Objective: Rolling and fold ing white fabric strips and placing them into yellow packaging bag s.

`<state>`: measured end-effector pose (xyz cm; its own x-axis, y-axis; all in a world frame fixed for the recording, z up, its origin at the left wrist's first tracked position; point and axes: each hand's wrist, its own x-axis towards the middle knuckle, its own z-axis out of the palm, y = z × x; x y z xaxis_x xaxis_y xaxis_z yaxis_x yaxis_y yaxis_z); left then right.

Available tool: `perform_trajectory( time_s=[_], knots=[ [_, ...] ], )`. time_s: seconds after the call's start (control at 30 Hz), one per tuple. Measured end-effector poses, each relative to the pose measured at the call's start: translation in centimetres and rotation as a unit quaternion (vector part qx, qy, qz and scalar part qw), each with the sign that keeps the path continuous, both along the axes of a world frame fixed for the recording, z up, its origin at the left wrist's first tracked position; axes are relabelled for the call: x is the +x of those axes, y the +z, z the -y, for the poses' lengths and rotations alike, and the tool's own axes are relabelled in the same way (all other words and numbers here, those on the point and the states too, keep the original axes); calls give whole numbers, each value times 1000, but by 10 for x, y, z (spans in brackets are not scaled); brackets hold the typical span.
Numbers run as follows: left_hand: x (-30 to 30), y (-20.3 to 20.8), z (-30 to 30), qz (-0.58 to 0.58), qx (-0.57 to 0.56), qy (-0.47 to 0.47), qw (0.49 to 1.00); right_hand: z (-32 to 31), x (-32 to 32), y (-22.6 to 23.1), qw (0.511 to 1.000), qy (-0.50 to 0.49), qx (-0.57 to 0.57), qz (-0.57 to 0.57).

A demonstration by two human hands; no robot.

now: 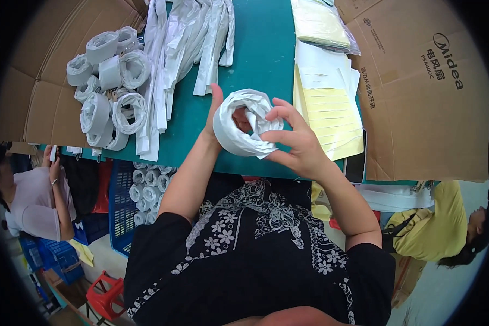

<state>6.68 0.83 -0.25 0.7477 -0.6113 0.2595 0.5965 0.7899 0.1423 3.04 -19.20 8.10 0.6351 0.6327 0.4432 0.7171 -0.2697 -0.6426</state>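
Green table (261,43), cardboard (413,125), rolls (110,73), left grip (214,117) and right grip (304,144) holding white coil (231,138) — left partly unclear

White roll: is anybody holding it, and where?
The left hand holds the white roll by its left side, and the right hand by its right rim.

The left hand (212,119) and the right hand (303,145) hold one white roll (229,137). The left grip I cannot see exactly

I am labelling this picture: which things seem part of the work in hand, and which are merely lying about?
Probably the work:
white coil, in left hand and right hand
piled coils
white strips

Probably just lying about:
red stool
printed cardboard
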Motion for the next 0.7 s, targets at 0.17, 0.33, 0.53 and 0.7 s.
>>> perform_trajectory(
  time_s=[0.17,0.33,0.53,0.7],
  knots=[
    [2,20,-5,346,323,80,877,24,9,-13,783,19,303,-542],
    [-30,52,7,435,636,298,563,28,27,-37,531,110,520,-659],
    [-28,58,-10,562,705,393,181,16,23,-36,473,58,522,-707],
    [-20,65,-36,650,631,417,71,30,24,-48,458,167,505,-712]
  ],
)
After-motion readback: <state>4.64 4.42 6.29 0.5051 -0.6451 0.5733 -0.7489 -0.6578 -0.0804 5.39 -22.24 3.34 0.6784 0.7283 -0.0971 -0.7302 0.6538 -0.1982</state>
